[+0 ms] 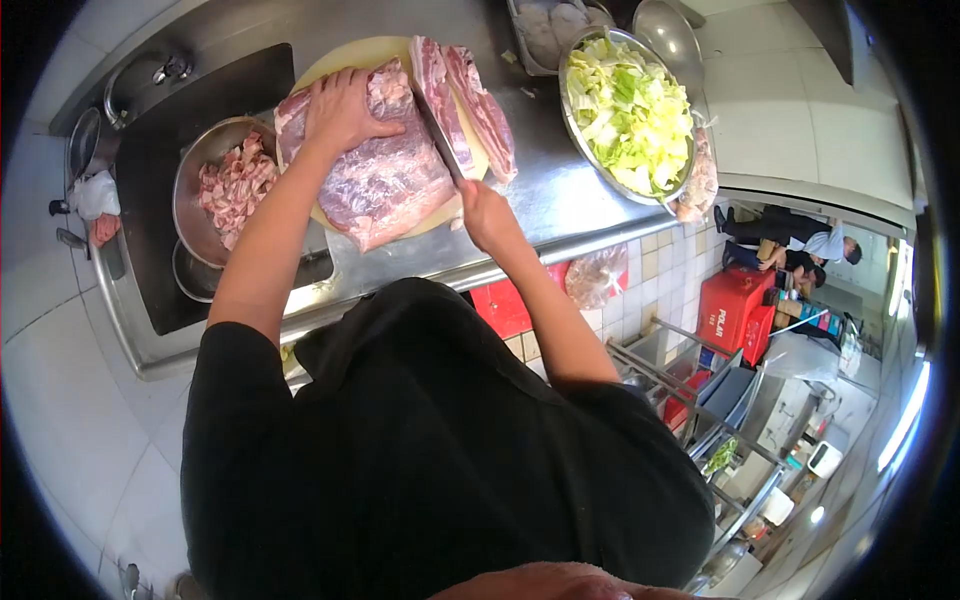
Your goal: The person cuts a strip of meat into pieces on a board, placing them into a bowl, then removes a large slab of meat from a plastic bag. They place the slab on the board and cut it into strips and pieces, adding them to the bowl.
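A thick slab of raw pork [385,185] lies on a round yellowish cutting board [340,58] on the steel counter. My left hand [345,115] rests flat on the slab's upper left part, fingers spread. With my right hand [488,215] I grip a knife [435,128] by its handle, which my fingers hide. Its long blade stands along the slab's right edge, between the slab and the cut pork strips [482,105]. Two strips lie side by side, running down the board's right side. Left of the board, a steel bowl [188,205] holds chopped meat pieces [238,185].
A dark sink [245,75] with a faucet [172,68] lies at the left. Cut leafy greens [632,115] fill a large steel bowl [583,150] at the right. Behind it stands another metal bowl [668,40]. Farther right are a red cooler [728,310] and people [800,235].
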`<state>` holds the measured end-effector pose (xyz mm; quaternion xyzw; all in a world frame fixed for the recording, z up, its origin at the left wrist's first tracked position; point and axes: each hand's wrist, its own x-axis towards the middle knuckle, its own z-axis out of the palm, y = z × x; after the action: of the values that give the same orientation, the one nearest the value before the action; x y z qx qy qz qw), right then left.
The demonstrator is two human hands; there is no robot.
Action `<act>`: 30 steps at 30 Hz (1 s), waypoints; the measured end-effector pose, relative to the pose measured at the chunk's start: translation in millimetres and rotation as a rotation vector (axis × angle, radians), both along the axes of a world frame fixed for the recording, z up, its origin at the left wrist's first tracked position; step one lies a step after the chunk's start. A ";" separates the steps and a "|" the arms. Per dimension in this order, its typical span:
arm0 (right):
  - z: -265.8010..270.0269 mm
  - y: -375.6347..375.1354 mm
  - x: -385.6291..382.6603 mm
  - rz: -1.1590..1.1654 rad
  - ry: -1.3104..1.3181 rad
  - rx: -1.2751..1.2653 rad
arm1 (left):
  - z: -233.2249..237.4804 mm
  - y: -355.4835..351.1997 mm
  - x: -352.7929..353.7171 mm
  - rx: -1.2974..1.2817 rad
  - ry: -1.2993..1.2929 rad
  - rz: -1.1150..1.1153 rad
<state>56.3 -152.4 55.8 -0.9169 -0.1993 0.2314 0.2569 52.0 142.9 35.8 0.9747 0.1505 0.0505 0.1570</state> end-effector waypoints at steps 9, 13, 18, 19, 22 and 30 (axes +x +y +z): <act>29.3 -73.9 -15.8 -0.238 0.021 -0.048 | -3.2 -3.1 -4.4 -0.007 -0.027 0.004; 10.6 -77.8 -6.9 -0.285 0.167 0.076 | -9.7 0.5 -7.5 -0.023 -0.104 -0.010; 42.2 -43.9 -18.1 -0.287 0.301 0.194 | -40.8 14.9 -3.9 -0.226 -0.339 -0.076; 49.3 -30.2 -20.3 -0.274 0.308 0.219 | -36.1 15.4 -6.0 -0.179 -0.275 -0.092; 51.6 7.7 -15.3 -0.191 0.263 0.256 | -29.9 14.3 -7.0 -0.083 -0.142 -0.122; 42.4 60.8 2.7 -0.105 0.218 0.151 | -18.9 8.6 -3.8 0.136 -0.128 -0.134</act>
<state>59.0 -91.7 98.2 -0.8736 -0.1390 0.3001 0.3570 48.2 151.6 16.9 0.9858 0.0708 0.1123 0.1030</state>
